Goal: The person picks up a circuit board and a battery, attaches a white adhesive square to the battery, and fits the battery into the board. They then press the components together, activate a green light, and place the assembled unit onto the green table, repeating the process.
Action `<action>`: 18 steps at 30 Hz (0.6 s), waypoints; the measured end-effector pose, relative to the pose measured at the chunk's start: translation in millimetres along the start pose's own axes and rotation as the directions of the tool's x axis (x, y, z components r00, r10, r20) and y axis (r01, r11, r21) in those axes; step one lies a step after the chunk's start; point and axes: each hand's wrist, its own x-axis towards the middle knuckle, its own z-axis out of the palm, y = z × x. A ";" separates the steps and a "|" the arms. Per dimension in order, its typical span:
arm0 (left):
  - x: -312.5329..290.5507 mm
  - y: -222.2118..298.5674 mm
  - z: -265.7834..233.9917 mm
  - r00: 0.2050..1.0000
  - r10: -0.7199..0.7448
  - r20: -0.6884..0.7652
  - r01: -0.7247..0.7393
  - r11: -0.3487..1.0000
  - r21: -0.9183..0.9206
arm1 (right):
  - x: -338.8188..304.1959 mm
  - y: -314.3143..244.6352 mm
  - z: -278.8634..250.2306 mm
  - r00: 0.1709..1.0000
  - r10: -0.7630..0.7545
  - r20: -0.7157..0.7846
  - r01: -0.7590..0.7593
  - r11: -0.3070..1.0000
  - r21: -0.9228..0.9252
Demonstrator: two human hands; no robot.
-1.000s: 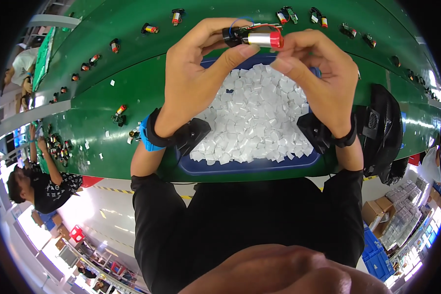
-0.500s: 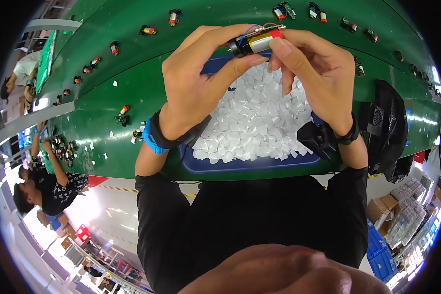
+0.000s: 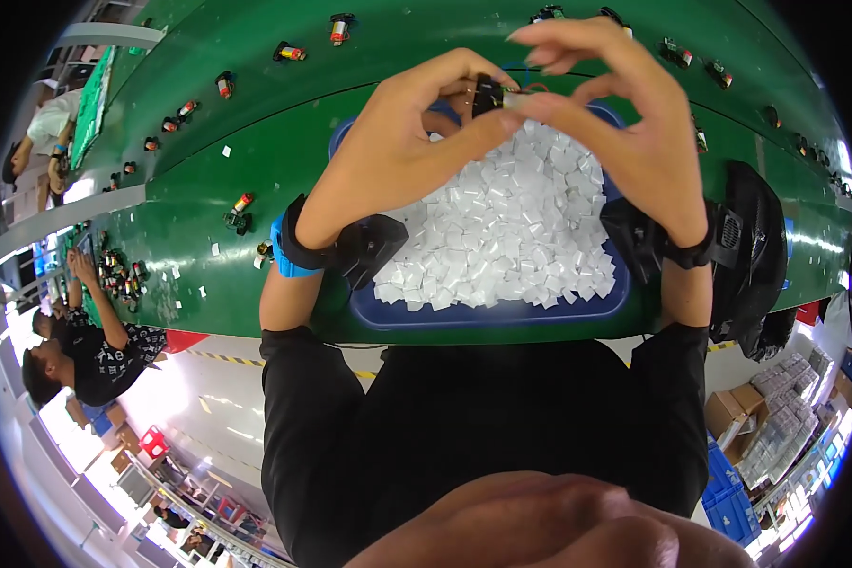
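Above a blue tray (image 3: pixel 492 319) heaped with small white square pieces (image 3: pixel 502 222), my left hand (image 3: pixel 388 151) pinches a small cylindrical battery with a black end cap (image 3: pixel 488 96) between thumb and fingers. Most of its body is covered by my fingers, and its thin wires show only faintly behind. My right hand (image 3: pixel 639 142) is at its other end, with the thumb against or very near the battery. The upper fingers of that hand are raised and spread apart, slightly blurred.
Several battery-and-circuit-board units (image 3: pixel 292 52) lie in a row along the far green table (image 3: pixel 284 133); another unit (image 3: pixel 241 213) is left of the tray. A black bag (image 3: pixel 753 251) stands at the right. Co-workers (image 3: pixel 95 364) sit at the left.
My right fingers have lifted off the battery and spread upward. The battery has turned, so its silver and red body is now mostly hidden. My left hand keeps its hold.
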 end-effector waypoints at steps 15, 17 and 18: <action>126.2 -88.2 -111.4 0.949 -0.261 0.179 0.112 0.807 0.579 | 5.2 22.0 -41.5 0.985 0.118 -0.126 -0.127 0.990 -0.068; 171.8 -125.8 -126.0 0.965 -0.234 0.122 -0.079 0.185 0.979 | 5.9 20.8 -61.5 0.969 0.110 -0.223 -0.130 0.989 -0.078; 178.5 -138.0 -121.7 0.994 -0.001 0.111 -0.110 0.094 0.989 | 5.8 21.7 -67.2 0.970 0.159 -0.183 -0.174 0.983 -0.067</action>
